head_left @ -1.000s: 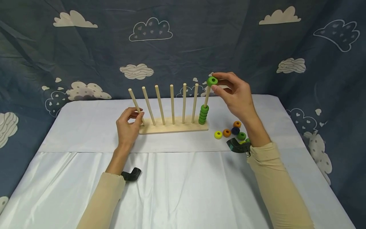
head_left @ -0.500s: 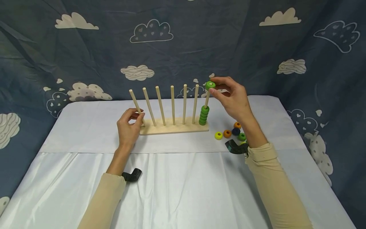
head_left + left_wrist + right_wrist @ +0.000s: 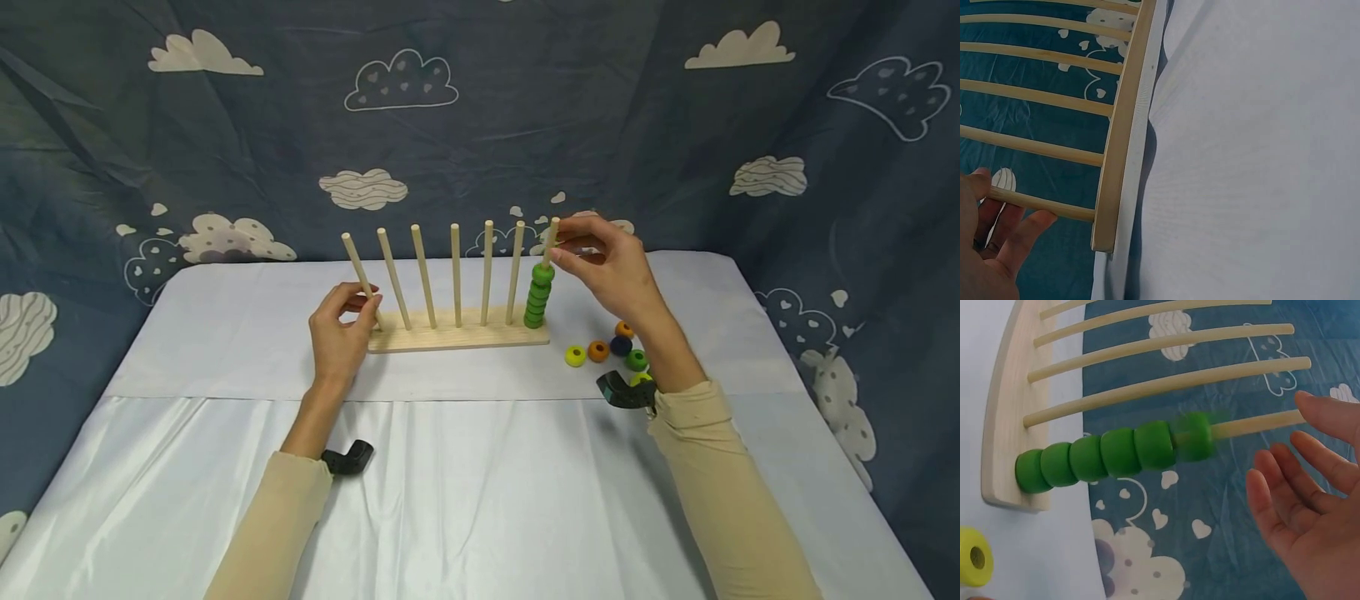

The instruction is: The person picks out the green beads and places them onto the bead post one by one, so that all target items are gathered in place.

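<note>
Pale wooden seven-peg rack point(image 3: 459, 336), upright, far centre | five green beads point(image 3: 537, 306), stacked low on rightmost peg point(image 3: 553, 230) | sixth green bead point(image 3: 1196, 437), blurred, threaded just above

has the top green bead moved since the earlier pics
Yes: in the head view, the top green bead has slid down the rightmost peg, from its tip towards the other green beads.

We see five green beads point(image 3: 1086, 459) packed together on the peg point(image 3: 1254, 425) nearest the end edge of the wooden base point(image 3: 1007, 412), and a blurred sixth bead point(image 3: 1195, 436) just apart from them. Our right hand point(image 3: 1316, 506) spreads thumb and fingers by the peg's tip. Past the base's corner sits a yellow bead point(image 3: 988, 556).
</note>
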A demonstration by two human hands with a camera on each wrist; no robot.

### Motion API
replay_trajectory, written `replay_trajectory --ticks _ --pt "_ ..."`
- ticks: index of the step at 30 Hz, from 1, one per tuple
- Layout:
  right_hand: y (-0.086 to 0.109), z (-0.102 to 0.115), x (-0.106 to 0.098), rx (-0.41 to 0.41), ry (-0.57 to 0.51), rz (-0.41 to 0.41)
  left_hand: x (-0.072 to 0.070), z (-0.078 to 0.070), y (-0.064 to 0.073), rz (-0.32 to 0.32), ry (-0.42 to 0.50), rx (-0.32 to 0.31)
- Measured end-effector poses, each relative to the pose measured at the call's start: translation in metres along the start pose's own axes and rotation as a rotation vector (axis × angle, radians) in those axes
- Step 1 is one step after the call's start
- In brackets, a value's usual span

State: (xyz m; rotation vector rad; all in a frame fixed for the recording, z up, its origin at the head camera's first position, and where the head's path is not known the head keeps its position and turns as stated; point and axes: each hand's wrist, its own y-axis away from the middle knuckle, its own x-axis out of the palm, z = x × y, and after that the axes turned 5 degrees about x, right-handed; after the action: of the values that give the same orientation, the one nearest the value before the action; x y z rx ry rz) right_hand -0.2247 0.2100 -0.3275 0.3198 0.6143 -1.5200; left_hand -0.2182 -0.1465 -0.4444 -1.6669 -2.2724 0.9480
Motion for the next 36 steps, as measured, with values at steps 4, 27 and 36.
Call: replay_trajectory --ticks 4,27,36 --pt "0.002 -0.005 -0.002 0.005 -0.004 0.018 0.000 0.001 0.000 -0.001 -0.001 0.001" --pt "0.033 -0.051 -0.024 0.156 0.098 0.081 0.000 -0.001 0.001 0.001 -0.001 0.008" --pt "0.043 -0.062 -0.033 0.188 0.130 0.066 0.000 0.000 0.000 0.001 -0.015 0.005"
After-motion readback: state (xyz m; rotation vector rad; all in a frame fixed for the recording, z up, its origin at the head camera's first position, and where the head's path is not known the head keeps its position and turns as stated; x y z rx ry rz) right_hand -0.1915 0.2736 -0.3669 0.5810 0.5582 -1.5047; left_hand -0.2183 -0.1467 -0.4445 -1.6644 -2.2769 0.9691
